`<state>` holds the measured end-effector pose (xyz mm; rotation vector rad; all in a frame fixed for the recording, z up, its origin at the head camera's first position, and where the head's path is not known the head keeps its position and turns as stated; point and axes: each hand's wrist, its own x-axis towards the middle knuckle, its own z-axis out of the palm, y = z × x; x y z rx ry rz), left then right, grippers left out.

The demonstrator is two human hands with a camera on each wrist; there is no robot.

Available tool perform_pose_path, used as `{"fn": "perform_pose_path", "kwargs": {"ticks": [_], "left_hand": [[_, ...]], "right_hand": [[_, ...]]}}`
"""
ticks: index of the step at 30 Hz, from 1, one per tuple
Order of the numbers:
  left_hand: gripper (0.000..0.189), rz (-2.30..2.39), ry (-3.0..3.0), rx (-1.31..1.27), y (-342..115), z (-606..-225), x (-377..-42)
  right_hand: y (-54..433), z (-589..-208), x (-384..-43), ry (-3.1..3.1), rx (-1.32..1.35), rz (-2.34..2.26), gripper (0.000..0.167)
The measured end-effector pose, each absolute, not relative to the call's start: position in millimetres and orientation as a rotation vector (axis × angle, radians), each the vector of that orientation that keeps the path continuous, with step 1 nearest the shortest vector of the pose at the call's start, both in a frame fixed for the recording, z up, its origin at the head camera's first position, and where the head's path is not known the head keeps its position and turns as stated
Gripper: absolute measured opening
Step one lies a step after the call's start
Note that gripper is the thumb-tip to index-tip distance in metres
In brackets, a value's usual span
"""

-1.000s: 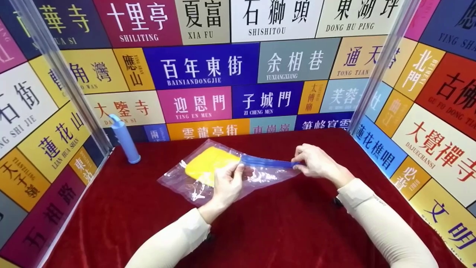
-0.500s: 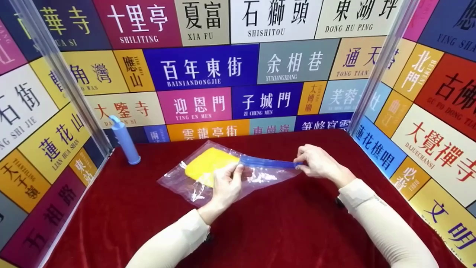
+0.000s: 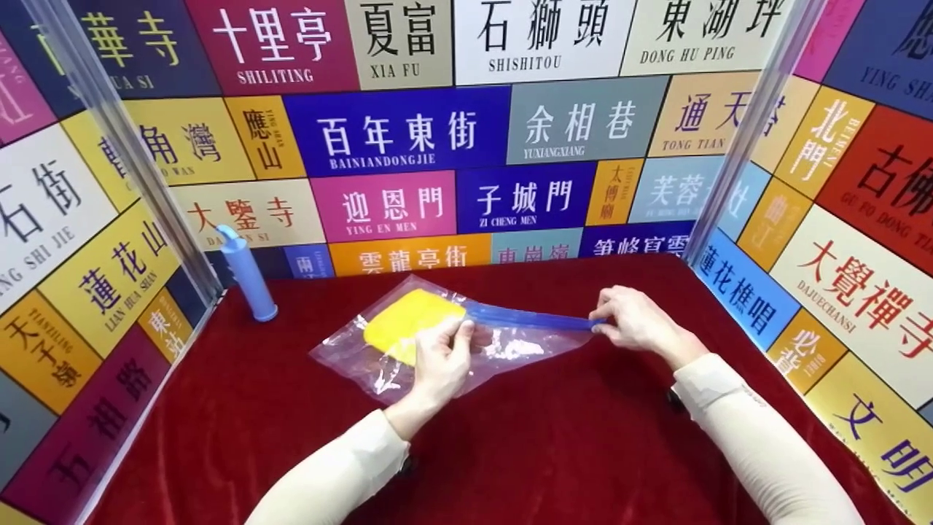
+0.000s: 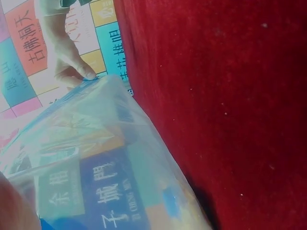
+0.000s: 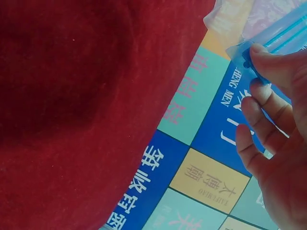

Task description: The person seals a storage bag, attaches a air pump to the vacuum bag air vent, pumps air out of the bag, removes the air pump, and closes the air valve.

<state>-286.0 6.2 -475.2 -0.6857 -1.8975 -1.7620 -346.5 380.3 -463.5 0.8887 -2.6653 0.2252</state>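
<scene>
Left hand: The left hand (image 3: 442, 363) has its grip drawn narrow, thumb and fingers pinching the bag near its upper edge, close by the yellow piece.
Right hand: The right hand (image 3: 640, 321) pinches the bag's far corner; up close, thumb and forefinger nip a darker blue end piece (image 5: 248, 58) while the other fingers bend loosely, apart from the plastic.
Bag: One clear plastic bag (image 3: 521, 344), stretched between the two hands over the middle of the table, its film creased and glinting.
Blue strip: One, the blue strip (image 3: 532, 316) running along the bag's upper edge from one hand to the other.
Yellow piece: One flat yellow piece (image 3: 408, 324) with rounded corners, showing through the film in the bag's left part, partly behind the left hand.
Blue cylinder: One blue cylinder (image 3: 254, 281) with a bent tip, standing at the far left corner, well apart from both hands.
Table cover: One red cloth (image 3: 554, 445), velvety and a little rumpled.
Sleeves: Two, the cream sleeves (image 3: 765, 437) reaching to the wrists.
Posts: Two shiny posts (image 3: 751, 138), one at each back corner.
Walls: Three sides of coloured name panels (image 3: 397, 131), too many cut off to count.
</scene>
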Motion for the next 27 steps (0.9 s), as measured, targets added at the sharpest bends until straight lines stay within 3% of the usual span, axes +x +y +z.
{"fn": "perform_pose_path", "kwargs": {"ticks": [15,27], "left_hand": [[0.025,-1.883,-1.930,-0.672,10,-480,-285],[0.024,-1.899,-1.916,-0.637,13,-480,-282]], "right_hand": [[382,-472,-341,-2.714,0.689,0.367,0.008],[377,-475,-336,-2.723,0.419,0.420,0.013]]}}
